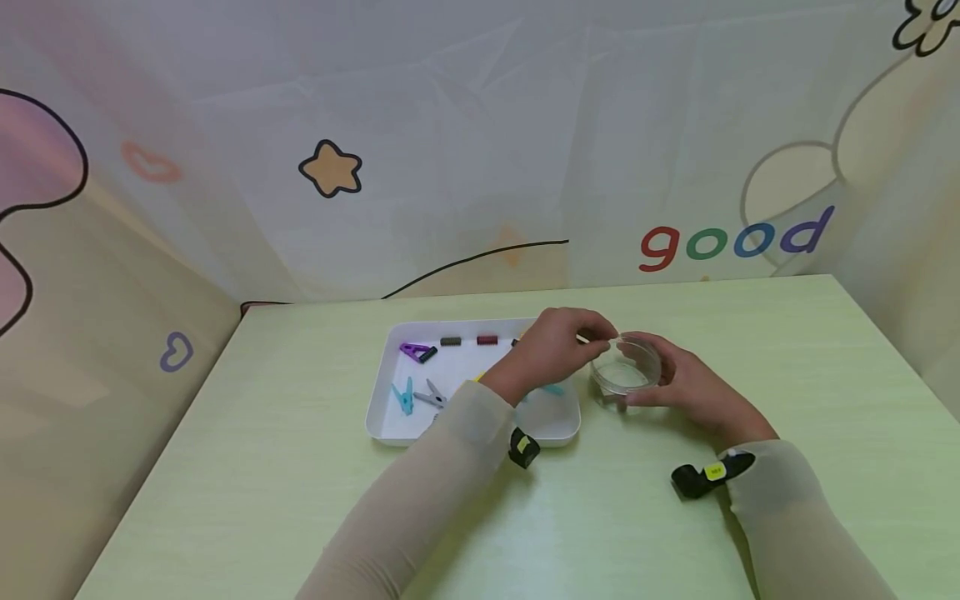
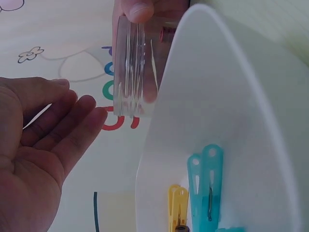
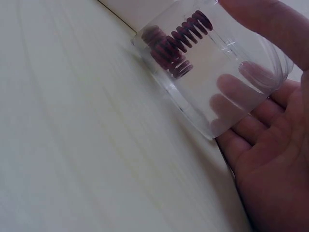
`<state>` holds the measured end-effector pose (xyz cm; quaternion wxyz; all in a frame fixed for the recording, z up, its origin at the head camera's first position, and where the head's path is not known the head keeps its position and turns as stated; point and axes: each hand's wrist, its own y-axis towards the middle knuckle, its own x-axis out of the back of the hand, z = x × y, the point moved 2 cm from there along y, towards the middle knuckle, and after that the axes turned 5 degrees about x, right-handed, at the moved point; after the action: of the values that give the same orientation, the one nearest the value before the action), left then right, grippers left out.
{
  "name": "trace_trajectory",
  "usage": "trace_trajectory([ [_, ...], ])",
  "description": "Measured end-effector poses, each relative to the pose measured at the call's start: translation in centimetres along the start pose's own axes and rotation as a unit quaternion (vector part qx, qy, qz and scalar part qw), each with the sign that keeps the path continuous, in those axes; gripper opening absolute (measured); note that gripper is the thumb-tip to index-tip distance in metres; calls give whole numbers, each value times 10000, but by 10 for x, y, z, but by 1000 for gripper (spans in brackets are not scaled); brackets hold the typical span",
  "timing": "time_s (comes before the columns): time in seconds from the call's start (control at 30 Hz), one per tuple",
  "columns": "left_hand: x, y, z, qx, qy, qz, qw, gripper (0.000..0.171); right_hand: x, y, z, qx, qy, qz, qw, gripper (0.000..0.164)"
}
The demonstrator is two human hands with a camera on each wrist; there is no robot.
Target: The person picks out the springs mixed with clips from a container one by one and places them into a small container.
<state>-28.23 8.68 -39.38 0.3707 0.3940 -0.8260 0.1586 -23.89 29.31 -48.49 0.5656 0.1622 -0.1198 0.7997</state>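
My right hand (image 1: 701, 385) grips a clear plastic jar (image 1: 626, 367) beside the tray's right end. In the right wrist view, several dark red coil springs (image 3: 181, 41) lie at the jar's bottom, seen through its wall. The jar's ridged upper part (image 2: 130, 67) shows in the left wrist view. My left hand (image 1: 558, 346) reaches over the tray to the jar's rim. Its fingers (image 2: 72, 125) extend loosely toward the jar, with nothing visible between thumb and fingertips.
A white tray (image 1: 382, 417) holds a purple clip (image 1: 412, 351), turquoise clothespins (image 1: 405, 397), yellow clothespins (image 2: 179, 203), pliers (image 1: 431, 397), a dark spring (image 1: 451, 342) and a red spring (image 1: 487, 340). My left forearm crosses above it. A printed cloth (image 1: 450, 167) hangs behind the table (image 1: 262, 467).
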Motion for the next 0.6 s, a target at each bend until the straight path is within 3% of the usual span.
trace_trajectory([
  [0.6,15,-3,10,342,97,-156,9992,19,0,1,1,54,45,6,10000,82],
])
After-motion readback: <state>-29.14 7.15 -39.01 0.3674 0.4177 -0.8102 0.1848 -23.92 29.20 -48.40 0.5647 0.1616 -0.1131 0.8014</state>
